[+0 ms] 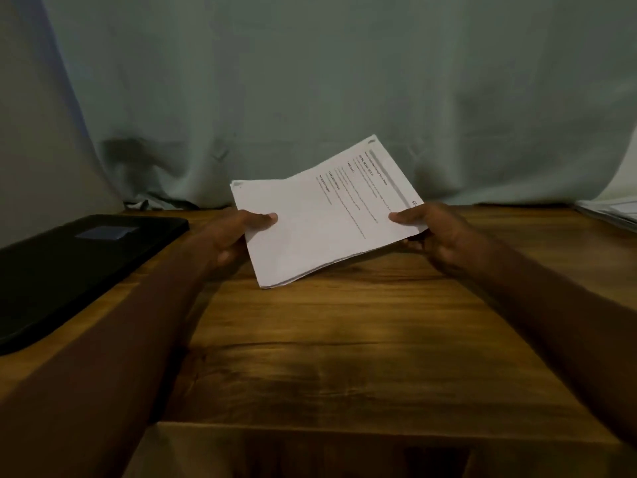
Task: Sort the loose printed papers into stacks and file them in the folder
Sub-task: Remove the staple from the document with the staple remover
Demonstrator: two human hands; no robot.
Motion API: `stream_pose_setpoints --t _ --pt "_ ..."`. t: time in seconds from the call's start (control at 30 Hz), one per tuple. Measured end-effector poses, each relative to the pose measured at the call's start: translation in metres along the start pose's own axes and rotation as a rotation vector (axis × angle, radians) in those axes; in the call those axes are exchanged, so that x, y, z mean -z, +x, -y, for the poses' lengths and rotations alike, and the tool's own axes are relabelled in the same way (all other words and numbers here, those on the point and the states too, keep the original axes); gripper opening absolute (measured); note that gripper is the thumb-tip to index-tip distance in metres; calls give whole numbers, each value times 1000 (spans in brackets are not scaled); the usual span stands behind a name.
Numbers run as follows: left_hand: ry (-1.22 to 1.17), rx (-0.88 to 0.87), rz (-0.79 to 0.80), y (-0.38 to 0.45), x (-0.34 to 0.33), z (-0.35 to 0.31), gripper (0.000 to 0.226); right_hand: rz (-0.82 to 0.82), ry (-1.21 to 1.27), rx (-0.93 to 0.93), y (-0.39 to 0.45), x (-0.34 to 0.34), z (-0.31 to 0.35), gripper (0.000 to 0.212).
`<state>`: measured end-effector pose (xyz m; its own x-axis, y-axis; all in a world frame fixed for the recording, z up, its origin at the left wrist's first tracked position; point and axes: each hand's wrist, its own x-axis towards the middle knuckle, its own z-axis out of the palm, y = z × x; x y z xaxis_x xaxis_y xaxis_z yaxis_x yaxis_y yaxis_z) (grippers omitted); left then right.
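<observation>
Both arms outstretched, left grip (238, 238) and right grip (431, 232) pinching, thumbs uppermost

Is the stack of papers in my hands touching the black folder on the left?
Apart. The head view shows bare wooden table between the paper stack and the black folder.

A wooden worktop (327, 339) fills the lower half of the frame. Behind it a pale green curtain (275, 81) hangs in folds. The light is dim.
</observation>
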<state>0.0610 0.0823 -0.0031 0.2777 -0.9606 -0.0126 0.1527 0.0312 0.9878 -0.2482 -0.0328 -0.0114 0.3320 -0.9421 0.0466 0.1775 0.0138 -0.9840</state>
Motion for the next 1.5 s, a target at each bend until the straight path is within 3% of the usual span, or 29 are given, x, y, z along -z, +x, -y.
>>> stream_pose_setpoints --t 0.1,0.2,0.3,0.37,0.43,0.5,0.67,0.83,1.2,1.5 --pt "-27 -83 -112 2 9 -6 27 21 -47 -21 5 6 1 40" --pt "127 -208 -325 10 16 -12 28 76 -144 -48 7 7 0 47" --pt "614 -231 -268 5 15 -15 39 162 -223 -67 7 7 -1 48" --pt "848 -376 -185 -2 9 -11 62 221 -277 -72 6 5 -1 49" --pt "779 -451 -122 -8 0 -9 74 269 -314 -74 3 2 1 49" --pt "672 -415 -58 -8 -11 -13 80 328 -333 -75 -1 -3 2 53" --pt "479 -145 69 -6 -15 -12 41 422 -405 -110 -5 -13 1 55" --pt "252 -87 72 0 -23 1 37 450 -452 -121 -6 -14 2 51" --pt "129 -189 -105 11 -27 13 30 92 -263 -68 12 -1 -6 30" --pt "28 -74 -74 4 -35 15 27 1 -180 -90 16 -8 -8 24"
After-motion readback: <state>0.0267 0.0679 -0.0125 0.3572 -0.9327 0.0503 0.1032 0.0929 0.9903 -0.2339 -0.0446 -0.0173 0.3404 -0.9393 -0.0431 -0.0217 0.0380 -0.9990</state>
